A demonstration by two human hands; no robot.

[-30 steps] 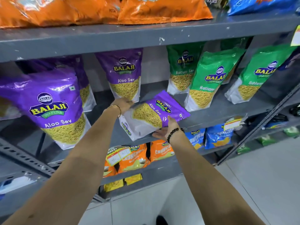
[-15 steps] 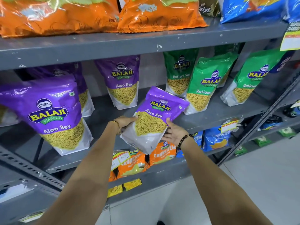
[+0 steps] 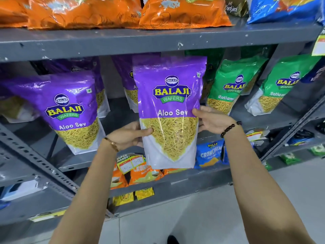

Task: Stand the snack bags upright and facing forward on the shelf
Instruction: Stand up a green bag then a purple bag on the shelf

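- the left hand (image 3: pixel 131 135) grips the held bag (image 3: pixel 169 110) at its left edge, thumb across the clear window, fingers tucked behind.
- the right hand (image 3: pixel 212 120) grips the right edge a little higher, thumb just onto the front by the "aloo sev" print.
- the bag is upright and faces forward, but it is in the air in front of the middle shelf (image 3: pixel 116 118), its base below the shelf's front edge; it is not yet stood.
- a purple bag (image 3: pixel 70 110) stands to the left, a back bag (image 3: pixel 130 88) is partly hidden behind the held one, and a green bag (image 3: pixel 228 88) leans just to the right.
- judgement: the step left is to lift it in and set it down in the gap between the purple and green bags.
- risk: the base looks soft and narrow, so if set down with the sev bunched to one side it could slump forward or lean.
- risk: the base could catch on the shelf lip on the way in and fold under.
- risk: the top could brush the upper shelf (image 3: pixel 158 43), which is close above, and tip the bag.
- risk: the green bag already leans; a nudge from the right hand could topple it.
- risk: pushed too deep, it could knock the back bag over.
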